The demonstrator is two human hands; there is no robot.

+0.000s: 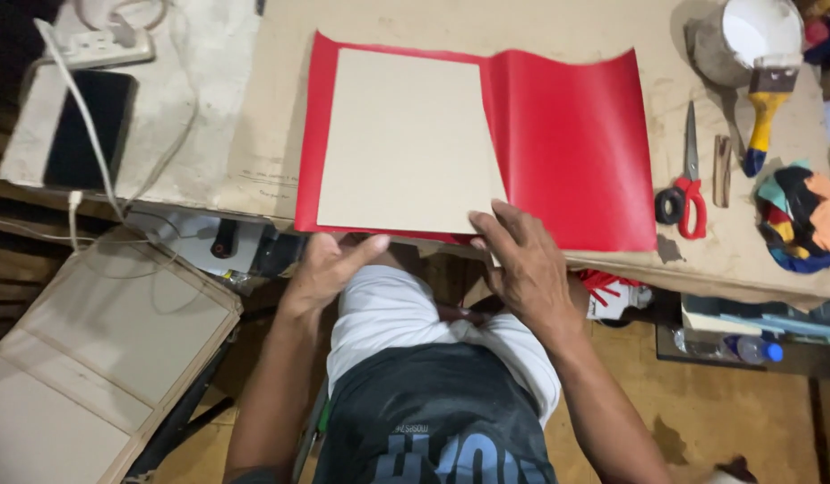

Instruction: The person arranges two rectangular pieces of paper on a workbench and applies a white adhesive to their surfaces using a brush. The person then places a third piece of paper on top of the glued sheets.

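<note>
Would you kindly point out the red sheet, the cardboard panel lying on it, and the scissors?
red sheet (576,152), head view, on its bare right half.
cardboard panel (406,139), head view, on the middle of its face.
scissors (691,193), head view, on the red handle loop.

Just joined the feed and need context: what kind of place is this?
Probably a small craft or bookbinding workshop: a worn table with red sheet and cardboard, scissors, and a brush resting on a pot.
</note>
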